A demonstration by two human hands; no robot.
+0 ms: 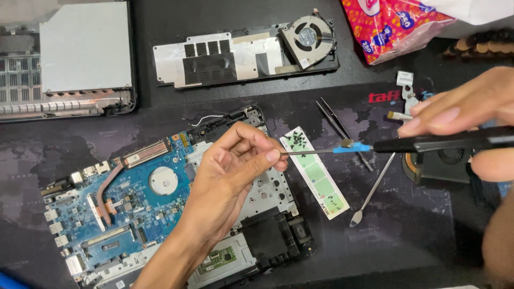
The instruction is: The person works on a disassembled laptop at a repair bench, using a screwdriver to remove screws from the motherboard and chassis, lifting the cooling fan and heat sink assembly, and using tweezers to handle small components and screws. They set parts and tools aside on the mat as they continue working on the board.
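Fingers [266, 155] of the left hand [235, 166] pinch the bare metal tip of a screwdriver [423, 144], while the right hand [471, 115] closes round its black handle at the frame's right edge; the shaft runs level between the two hands and carries a blue collar [352, 148] near mid-length. Directly beneath the shaft lies a white and green magnetic screw strip [316, 174] bearing small dark screws at its upper end. Below the left hand sits an opened laptop chassis [267, 235], with a blue motherboard [128, 198], a copper heat pipe [107, 187] and a round silver disc [163, 180] exposed; the forearm covers the lower middle of this chassis. Right of the strip rest black tweezers [342, 131] and a metal spudger [372, 192], both partly crossed by the screwdriver. A black fan unit [444, 163] lies behind the handle and is largely hidden by it. Farther back on the dark tabletop [417, 235] stand a black cover panel with foil [230, 59], a cooling fan [309, 33] at its right end, and a second laptop base [64, 59] cut off at upper left. A red patterned packet [391, 27] is cropped at the top edge. The blurred right forearm masks the lower right corner.
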